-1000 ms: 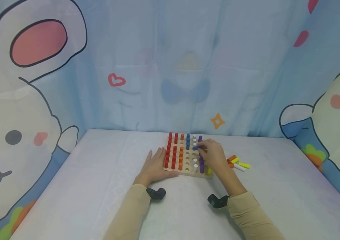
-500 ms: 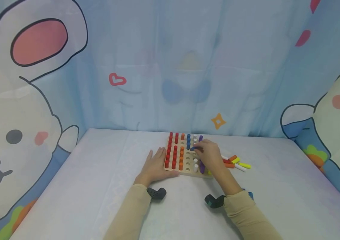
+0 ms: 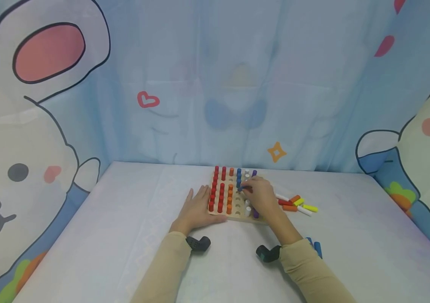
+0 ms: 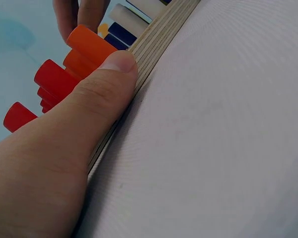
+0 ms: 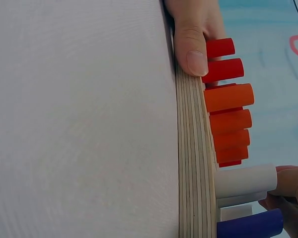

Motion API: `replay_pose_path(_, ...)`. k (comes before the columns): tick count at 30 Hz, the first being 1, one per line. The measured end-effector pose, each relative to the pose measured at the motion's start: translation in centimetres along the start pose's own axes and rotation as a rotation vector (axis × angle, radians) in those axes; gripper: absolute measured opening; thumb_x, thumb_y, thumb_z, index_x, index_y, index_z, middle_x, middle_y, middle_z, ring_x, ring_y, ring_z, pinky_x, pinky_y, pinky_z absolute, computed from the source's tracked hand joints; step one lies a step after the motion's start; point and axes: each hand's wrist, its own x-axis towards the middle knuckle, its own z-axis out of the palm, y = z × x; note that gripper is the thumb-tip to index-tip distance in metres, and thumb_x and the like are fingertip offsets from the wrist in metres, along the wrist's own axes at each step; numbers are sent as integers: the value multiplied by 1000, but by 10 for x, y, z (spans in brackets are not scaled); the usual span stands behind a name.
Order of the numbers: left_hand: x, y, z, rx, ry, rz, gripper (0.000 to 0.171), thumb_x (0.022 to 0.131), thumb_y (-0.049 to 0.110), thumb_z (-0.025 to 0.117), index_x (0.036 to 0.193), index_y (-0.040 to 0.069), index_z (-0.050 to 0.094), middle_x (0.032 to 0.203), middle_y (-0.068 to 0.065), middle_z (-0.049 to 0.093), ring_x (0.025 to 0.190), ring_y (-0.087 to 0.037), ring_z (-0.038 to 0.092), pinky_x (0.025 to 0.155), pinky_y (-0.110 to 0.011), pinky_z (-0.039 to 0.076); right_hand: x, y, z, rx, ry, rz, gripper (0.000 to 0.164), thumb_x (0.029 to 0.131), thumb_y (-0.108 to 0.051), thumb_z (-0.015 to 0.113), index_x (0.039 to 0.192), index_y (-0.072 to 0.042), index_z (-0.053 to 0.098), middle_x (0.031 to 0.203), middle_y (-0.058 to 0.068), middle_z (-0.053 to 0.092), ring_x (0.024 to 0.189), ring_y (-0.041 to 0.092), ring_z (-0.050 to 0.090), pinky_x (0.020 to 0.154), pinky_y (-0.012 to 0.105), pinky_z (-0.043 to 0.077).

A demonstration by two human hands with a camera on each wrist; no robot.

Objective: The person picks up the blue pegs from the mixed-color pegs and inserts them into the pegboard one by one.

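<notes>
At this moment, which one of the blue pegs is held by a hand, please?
The blue peg pinched by the right hand, over the board; the other visible blue pegs stand in its holes or lie on the table.

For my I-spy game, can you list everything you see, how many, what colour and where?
table: one, white, underneath
backdrop: one, cartoon-patterned blue, behind
pegboard: one, pale wood, on the table
standing pegs: many, red, orange, blue, white, purple, in the pegboard
loose pegs: about seven, white, red, orange, yellow, right of the pegboard
nearer blue pegs: two, blue, front right
held peg: one, blue, over the pegboard
sleeves: two, beige, forearms
wrist cameras: two, black, at wrists
left hand: one, bare, against the pegboard
right hand: one, bare, pinching the held peg
</notes>
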Motion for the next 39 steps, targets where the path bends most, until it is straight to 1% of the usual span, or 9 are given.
replay_pose_path(7, 0, 1, -2, 2, -5, -3, 118, 69, 86, 48, 153, 9, 16, 160, -5, 17, 149, -17, 10, 121, -44, -1, 4, 1, 3, -21, 27, -42, 19, 82, -8, 73, 101, -6, 73, 104, 12, 67, 97, 29, 63, 85, 40, 55)
replay_pose_path(11, 0, 2, -4, 3, -6, -5, 117, 69, 85, 49, 153, 9, 17, 160, -5, 18, 149, -18, 10, 121, -44, -1, 6, 1, 5, -30, 22, -48, 18, 82, -8, 72, 100, -7, 74, 104, 12, 67, 98, 30, 62, 86, 41, 54)
replay_pose_path(20, 0, 2, -4, 10, -6, -10, 116, 69, 85, 49, 153, 10, 17, 160, -4, 17, 149, -17, 10, 122, -44, -1, 8, -2, 8, -36, -29, 2, 19, 84, -9, 71, 103, -8, 73, 108, 11, 66, 98, 27, 61, 84, 38, 55)
replay_pose_path(27, 1, 1, -3, 14, -3, -8, 117, 69, 85, 49, 153, 10, 17, 160, -4, 18, 149, -18, 11, 122, -45, 0, 9, -4, 7, -28, -63, 39, 21, 85, -8, 69, 106, -8, 72, 113, 12, 65, 103, 29, 61, 89, 40, 54)
replay_pose_path(34, 0, 1, -2, 9, -5, -6, 117, 69, 85, 49, 152, 9, 18, 160, -4, 18, 149, -18, 11, 122, -45, 0, 10, -3, 7, 5, -71, 38, 20, 85, -7, 69, 105, -6, 70, 104, 11, 69, 91, 24, 63, 81, 37, 55)
replay_pose_path(39, 0, 1, -2, 2, -10, -6, 117, 69, 84, 50, 153, 9, 17, 160, -5, 18, 149, -18, 10, 121, -45, 0, 9, -4, 9, 8, -74, 43, 18, 86, -8, 68, 104, -7, 70, 105, 10, 70, 95, 25, 64, 85, 38, 55)
